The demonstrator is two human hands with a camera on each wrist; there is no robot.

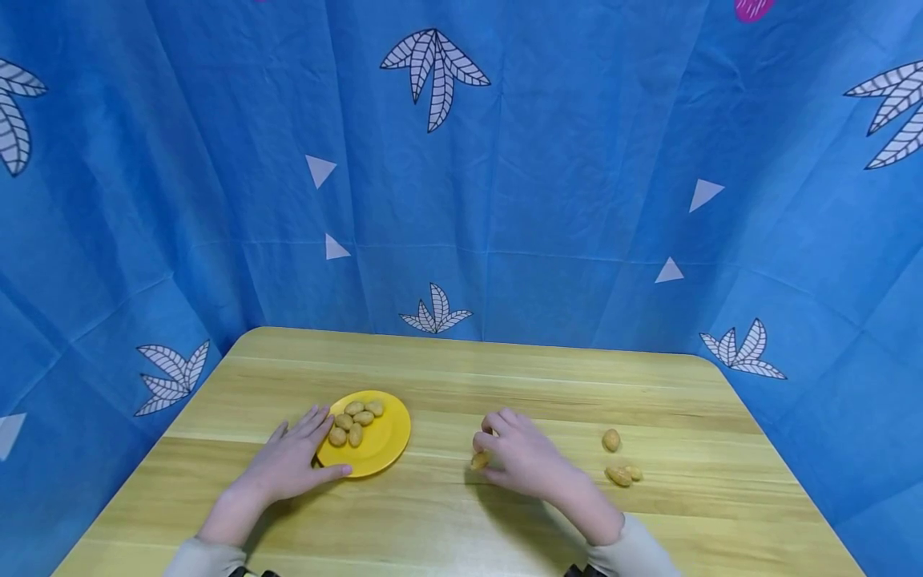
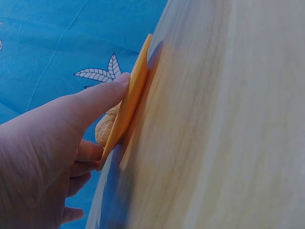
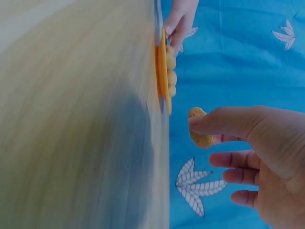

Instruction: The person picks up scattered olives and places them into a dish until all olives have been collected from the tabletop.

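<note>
A round yellow plate (image 1: pixel 387 445) lies on the table's left half with several small brown potatoes (image 1: pixel 344 422) on it. My left hand (image 1: pixel 288 462) rests at the plate's left side, its fingers spread and fairly straight. The thumb touches the rim, as the left wrist view shows near the plate (image 2: pixel 136 86). To the right of the plate, above the table, my right hand (image 1: pixel 525 457) pinches one small potato (image 3: pixel 200 128) between thumb and index finger. Its other fingers are loosely bent. The potato held there is partly hidden in the head view.
Right of my right hand, a loose potato (image 1: pixel 611 440) lies on the wooden table (image 1: pixel 461 529). Nearer me, two more potatoes (image 1: pixel 618 476) lie side by side. A blue curtain (image 1: pixel 461 200) with leaf and triangle prints hangs behind and beside the table.
</note>
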